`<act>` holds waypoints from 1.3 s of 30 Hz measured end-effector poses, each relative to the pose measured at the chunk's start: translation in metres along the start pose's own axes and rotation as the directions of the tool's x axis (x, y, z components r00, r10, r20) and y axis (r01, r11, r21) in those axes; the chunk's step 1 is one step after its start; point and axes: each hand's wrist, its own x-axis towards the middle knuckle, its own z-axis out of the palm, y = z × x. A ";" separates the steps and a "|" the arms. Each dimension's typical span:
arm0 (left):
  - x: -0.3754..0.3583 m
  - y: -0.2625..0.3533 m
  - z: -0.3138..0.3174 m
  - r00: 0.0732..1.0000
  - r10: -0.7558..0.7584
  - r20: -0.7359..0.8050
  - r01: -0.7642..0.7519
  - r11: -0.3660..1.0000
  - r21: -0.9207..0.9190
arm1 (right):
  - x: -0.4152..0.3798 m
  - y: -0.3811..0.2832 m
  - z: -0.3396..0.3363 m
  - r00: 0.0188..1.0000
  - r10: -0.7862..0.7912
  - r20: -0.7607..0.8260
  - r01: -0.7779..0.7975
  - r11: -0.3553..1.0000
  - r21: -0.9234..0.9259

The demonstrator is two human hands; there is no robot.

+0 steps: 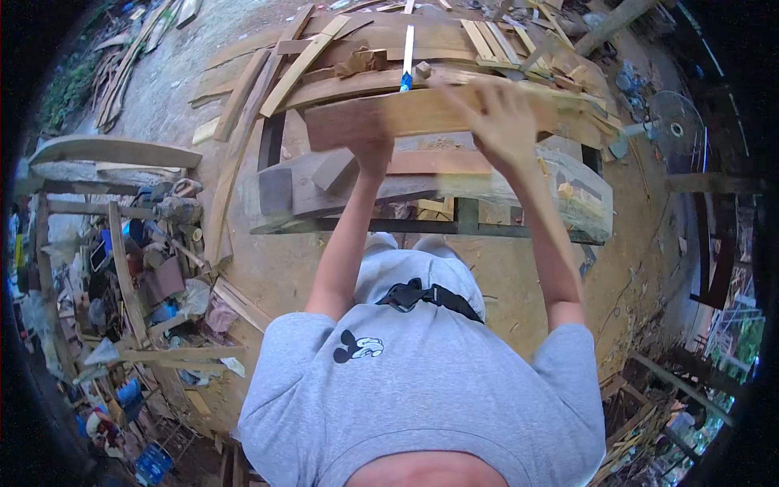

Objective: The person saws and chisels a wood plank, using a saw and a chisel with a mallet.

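A wooden board (422, 112) is raised crosswise in front of me, above a thick timber beam (535, 188). My left hand (372, 152) grips the board from below near its left part, its fingers mostly behind the wood. Against the board's right part lies my right hand (505, 122), blurred, with its fingers spread over the face. Under the board, a reddish-brown strip of wood (438, 162) and a small block (334, 169) rest on the beam.
Planks (304, 65) lie across the bench beyond the board. A fan (675, 128) stands at the right. Cluttered shelving with a wooden frame (126, 260) is at the left. A blue-tipped white strip (407, 57) points away from me.
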 end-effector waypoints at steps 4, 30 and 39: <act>0.010 0.013 -0.006 0.946 -0.312 0.090 0.306 0.949 0.071 | 0.017 0.001 -0.039 0.967 0.118 -0.224 -0.136 0.989 -0.065; -0.001 0.015 -0.010 0.952 -0.274 0.133 0.256 0.957 0.136 | -0.003 -0.024 -0.021 0.772 0.553 -0.314 -0.178 0.662 0.728; 0.007 0.025 -0.009 0.942 -0.276 0.191 0.270 0.961 0.058 | 0.022 -0.038 -0.048 0.965 0.218 -0.144 -0.232 0.969 -0.089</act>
